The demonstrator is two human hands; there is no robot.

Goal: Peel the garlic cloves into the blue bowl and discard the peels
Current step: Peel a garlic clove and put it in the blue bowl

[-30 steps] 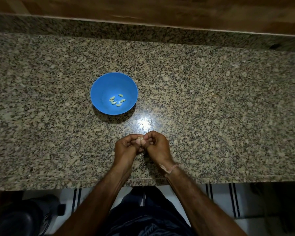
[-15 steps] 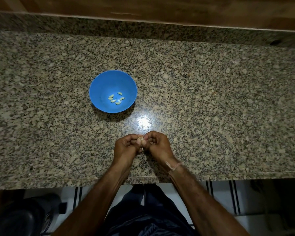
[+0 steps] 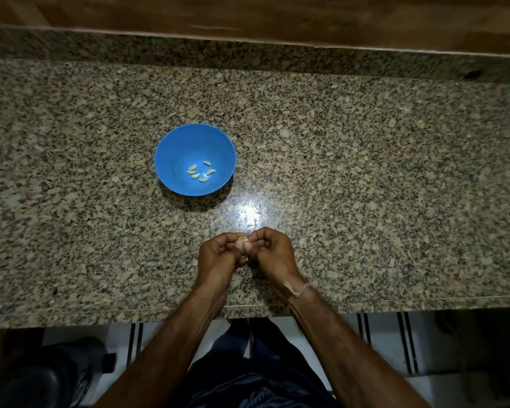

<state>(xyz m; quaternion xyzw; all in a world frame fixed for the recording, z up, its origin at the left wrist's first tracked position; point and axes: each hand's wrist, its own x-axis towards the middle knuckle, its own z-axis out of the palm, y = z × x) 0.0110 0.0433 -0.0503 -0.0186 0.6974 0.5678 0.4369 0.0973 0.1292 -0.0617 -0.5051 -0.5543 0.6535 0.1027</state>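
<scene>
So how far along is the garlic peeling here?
Done: several peeled cloves lie in the blue bowl. In hand: the left hand and right hand pinch one more clove above the counter. Left: finish peeling it, drop it in, discard peels.

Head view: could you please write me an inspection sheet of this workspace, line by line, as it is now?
Surface: speckled granite counter, glossy, with a light glare near the hands.
Job's things: blue bowl upright on the counter, several peeled cloves inside; one garlic clove between both hands.
Clutter: nothing seen; no loose peels visible.
Hands: left hand and right hand meet above the counter's near part, fingertips pinching the clove; a thread band on the right wrist.
Cables: nothing seen.
Surroundings: wooden panel behind the counter; tiled floor below; a dark object at lower left, too dim to identify.
</scene>
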